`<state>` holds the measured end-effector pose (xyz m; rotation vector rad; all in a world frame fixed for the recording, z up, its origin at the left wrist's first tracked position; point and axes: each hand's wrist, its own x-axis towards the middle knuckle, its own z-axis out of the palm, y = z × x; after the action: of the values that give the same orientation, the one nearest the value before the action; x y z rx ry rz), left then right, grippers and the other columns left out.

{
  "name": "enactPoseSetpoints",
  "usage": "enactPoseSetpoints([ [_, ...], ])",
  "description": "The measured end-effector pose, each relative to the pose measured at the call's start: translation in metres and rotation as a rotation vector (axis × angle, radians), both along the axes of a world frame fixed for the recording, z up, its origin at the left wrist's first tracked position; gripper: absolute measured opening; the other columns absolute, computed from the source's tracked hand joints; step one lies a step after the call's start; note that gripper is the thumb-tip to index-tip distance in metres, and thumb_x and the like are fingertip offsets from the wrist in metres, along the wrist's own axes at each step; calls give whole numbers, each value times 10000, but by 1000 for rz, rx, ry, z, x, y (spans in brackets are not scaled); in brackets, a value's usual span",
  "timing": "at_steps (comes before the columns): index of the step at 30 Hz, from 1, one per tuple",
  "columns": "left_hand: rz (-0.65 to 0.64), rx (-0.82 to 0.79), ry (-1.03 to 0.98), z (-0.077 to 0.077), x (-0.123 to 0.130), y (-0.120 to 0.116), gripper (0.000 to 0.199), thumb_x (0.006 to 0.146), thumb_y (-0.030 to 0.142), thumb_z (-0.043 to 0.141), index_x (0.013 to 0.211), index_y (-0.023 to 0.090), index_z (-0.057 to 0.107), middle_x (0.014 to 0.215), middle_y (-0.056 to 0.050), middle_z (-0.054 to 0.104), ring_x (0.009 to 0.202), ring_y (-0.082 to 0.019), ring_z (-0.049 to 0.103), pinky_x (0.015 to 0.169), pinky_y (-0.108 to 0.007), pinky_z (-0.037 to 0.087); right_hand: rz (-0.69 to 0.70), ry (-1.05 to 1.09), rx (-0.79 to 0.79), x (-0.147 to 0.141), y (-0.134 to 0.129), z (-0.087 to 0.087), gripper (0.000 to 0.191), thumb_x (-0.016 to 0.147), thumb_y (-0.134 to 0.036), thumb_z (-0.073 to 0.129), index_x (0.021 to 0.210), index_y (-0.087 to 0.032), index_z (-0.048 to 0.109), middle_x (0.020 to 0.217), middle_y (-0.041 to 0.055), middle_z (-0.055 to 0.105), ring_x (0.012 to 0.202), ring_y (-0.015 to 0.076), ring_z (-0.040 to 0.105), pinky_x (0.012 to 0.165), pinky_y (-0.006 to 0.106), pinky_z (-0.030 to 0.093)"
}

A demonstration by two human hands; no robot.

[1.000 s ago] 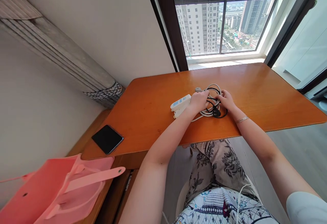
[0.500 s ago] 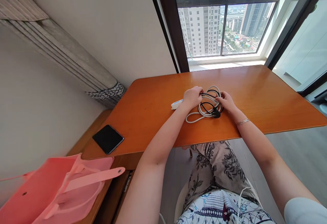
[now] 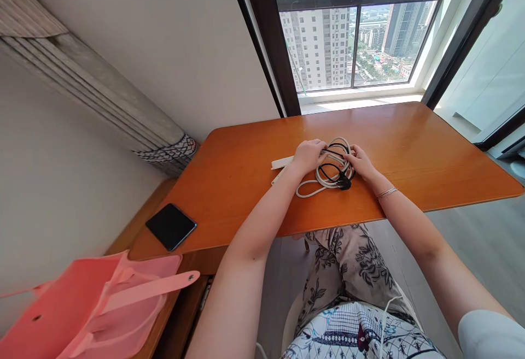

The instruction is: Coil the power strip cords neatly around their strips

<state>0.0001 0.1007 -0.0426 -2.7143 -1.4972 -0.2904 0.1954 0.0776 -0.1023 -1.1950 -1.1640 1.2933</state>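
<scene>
A coil of white cable (image 3: 322,182) lies on the wooden table, with a thinner black cable (image 3: 327,175) looped through it. On the coil's near right side sits a black plug (image 3: 343,182). My left hand (image 3: 309,156) is closed on the left upper part of the cables, its fingertips partly hidden. At the right edge of the loops, my right hand (image 3: 361,162) pinches the cable coil between thumb and fingers. Out from behind my left hand and wrist sticks a white bar-shaped thing (image 3: 282,163), mostly covered by the hand.
The orange-brown table (image 3: 241,184) spans the space before me. A dark tablet (image 3: 171,227) lies near its left front edge. At lower left is an open pink bag (image 3: 82,299) with a strap. Behind the table are a window (image 3: 356,42) and a tied curtain (image 3: 123,107).
The white bar by my left hand has turned, now showing two white edges instead of one bluish-topped end. Both hands stay on the cables; the whole view has shifted slightly.
</scene>
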Motion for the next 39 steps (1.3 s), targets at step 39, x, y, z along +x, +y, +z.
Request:
enactPoseSetpoints([
  [39, 17, 388, -213, 0, -16, 14, 221, 977, 364, 570, 1016, 187, 696, 1002, -144, 726, 1028, -328, 591, 963, -487, 407, 289, 262, 202, 9, 2, -3, 635, 714, -708, 779, 1131, -242, 667, 1121, 79, 777, 1047, 257, 718, 940, 415, 560],
])
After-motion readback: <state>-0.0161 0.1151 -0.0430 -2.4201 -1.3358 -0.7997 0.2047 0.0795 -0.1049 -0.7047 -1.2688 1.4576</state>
